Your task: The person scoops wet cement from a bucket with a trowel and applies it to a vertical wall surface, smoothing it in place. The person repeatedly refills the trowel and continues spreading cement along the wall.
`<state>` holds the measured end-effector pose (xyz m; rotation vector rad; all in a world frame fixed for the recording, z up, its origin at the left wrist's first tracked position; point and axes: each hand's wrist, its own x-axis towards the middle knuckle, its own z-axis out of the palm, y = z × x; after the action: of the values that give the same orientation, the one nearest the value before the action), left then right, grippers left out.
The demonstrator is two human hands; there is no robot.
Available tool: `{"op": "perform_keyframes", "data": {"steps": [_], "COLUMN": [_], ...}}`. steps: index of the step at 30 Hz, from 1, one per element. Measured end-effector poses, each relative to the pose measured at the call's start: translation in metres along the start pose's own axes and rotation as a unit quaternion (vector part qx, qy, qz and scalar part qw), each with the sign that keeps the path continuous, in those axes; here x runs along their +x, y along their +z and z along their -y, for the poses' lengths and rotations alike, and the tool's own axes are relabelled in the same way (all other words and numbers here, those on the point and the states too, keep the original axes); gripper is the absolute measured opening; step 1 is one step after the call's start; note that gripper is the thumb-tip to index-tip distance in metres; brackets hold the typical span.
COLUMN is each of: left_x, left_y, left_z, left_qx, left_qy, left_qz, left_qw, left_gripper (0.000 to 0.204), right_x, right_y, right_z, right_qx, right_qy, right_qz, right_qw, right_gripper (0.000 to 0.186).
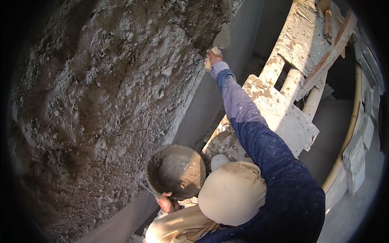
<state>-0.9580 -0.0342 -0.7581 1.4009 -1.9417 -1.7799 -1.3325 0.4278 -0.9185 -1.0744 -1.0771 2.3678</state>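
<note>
My right hand, at the end of an outstretched arm, is closed round the pale handle of a trowel. The trowel's grey, mortar-coated blade is up at the far edge of the rough wall. Low in the view, my left hand grips the near rim of a dark round bucket, which has a thin wire handle. Wet grey-brown mortar lies inside the bucket, partly sunlit. The bucket is beside my bent knee, close to the wall.
A rough, lumpy mortar-covered wall fills the left, bordered by a smoother grey strip. Mortar-spattered boards lie over bamboo poles at right. A slanting plank crosses them, and a curved bamboo pole runs farther right.
</note>
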Motion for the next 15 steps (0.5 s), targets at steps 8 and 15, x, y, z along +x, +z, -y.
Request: {"op": "perform_keyframes", "data": {"steps": [8, 15], "left_x": [-0.045, -0.038], "left_y": [0.028, 0.031], "left_z": [-0.024, -0.028], "left_qx": [-0.072, 0.006], "left_qy": [0.069, 0.05], "left_qz": [0.051, -0.028], "left_qw": [0.994, 0.998], "left_gripper": [0.036, 0.036], "right_x": [-0.045, -0.093], "right_y": [0.025, 0.035], "right_z": [0.018, 0.05], "right_qx": [0.074, 0.183], "right_qy": [-0.054, 0.007], "right_qz": [0.092, 0.21], "right_qw": [0.992, 0.96], "right_gripper": [0.031, 0.029]}}
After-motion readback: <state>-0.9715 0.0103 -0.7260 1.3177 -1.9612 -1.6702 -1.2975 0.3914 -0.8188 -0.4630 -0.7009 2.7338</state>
